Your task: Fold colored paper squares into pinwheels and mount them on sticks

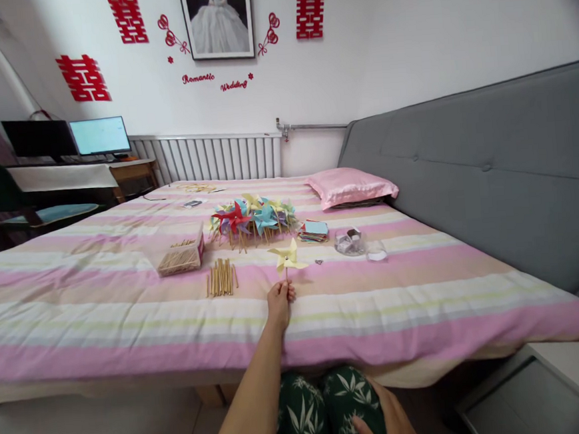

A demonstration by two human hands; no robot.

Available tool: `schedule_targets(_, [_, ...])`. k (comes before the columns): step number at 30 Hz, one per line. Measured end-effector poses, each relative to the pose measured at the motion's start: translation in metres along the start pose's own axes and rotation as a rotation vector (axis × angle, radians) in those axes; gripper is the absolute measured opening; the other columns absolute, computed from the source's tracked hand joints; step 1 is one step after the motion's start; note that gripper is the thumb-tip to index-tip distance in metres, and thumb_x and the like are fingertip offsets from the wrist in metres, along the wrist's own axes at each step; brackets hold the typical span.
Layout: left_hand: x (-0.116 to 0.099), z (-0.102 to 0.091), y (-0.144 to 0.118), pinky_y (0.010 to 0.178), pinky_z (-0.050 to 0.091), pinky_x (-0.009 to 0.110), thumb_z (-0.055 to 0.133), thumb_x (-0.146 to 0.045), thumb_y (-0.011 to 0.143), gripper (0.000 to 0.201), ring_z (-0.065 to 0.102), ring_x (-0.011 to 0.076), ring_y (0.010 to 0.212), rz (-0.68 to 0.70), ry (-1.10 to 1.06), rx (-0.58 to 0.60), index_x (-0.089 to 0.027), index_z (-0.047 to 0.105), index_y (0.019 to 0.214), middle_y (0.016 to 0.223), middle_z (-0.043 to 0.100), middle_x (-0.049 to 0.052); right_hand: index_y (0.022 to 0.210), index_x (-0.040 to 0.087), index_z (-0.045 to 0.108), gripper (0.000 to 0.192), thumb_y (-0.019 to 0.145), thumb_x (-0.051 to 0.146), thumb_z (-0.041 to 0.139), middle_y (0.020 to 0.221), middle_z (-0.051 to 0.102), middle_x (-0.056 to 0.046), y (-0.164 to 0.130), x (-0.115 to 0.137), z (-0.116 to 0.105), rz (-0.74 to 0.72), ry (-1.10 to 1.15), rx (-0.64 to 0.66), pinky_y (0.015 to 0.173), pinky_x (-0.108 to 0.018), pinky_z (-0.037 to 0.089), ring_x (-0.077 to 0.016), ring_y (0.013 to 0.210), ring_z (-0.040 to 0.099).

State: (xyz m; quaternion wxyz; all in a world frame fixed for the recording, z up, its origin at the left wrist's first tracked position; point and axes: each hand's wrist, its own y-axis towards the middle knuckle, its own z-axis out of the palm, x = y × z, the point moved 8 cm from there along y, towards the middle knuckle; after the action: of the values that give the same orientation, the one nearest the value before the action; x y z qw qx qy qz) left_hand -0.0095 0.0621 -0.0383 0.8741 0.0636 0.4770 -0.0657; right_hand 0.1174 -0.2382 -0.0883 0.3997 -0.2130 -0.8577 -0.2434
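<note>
Pinwheel (289, 257) stands in left hand (280, 296), its stick (286, 273) partly hidden.

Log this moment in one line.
left hand: holds yellow pinwheel | right hand: on knee | on bed: pinwheel cluster, gold sticks, stacked colored squares

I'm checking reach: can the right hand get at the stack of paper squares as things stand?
Probably yes, perhaps leaning forward: the right hand rests on the leg, and only small pieces lie before the stack of paper squares; the pinwheel is to the left.
</note>
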Motion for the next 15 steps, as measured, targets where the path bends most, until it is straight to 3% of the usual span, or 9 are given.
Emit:
schedule_targets(9, [-0.001,0.001,0.0,0.045,0.031,0.019,0.077,-0.038,0.06,0.034,0.044,0.0049,0.046,0.006,-0.009,0.005,-0.01,0.062,0.072,0.056,0.055,0.0,0.114,0.016,0.057,0.06,0.079,0.063,0.044,0.111,0.061,-0.018,0.01,0.019,0.01,0.07,-0.32,-0.108,0.078,-0.046,0.045,-0.0374,0.098,0.057])
schedule_targets(15, [0.0,-0.001,0.001,0.046,0.03,0.02,0.075,-0.037,0.061,0.032,0.043,0.005,0.047,0.003,-0.002,-0.002,-0.01,0.062,0.073,0.056,0.055,0.0,0.101,0.02,0.059,0.055,0.084,0.064,0.031,0.103,0.063,-0.013,0.01,0.019,-0.003,0.064,-0.153,-0.188,0.073,-0.035,0.048,-0.0272,0.089,0.064])
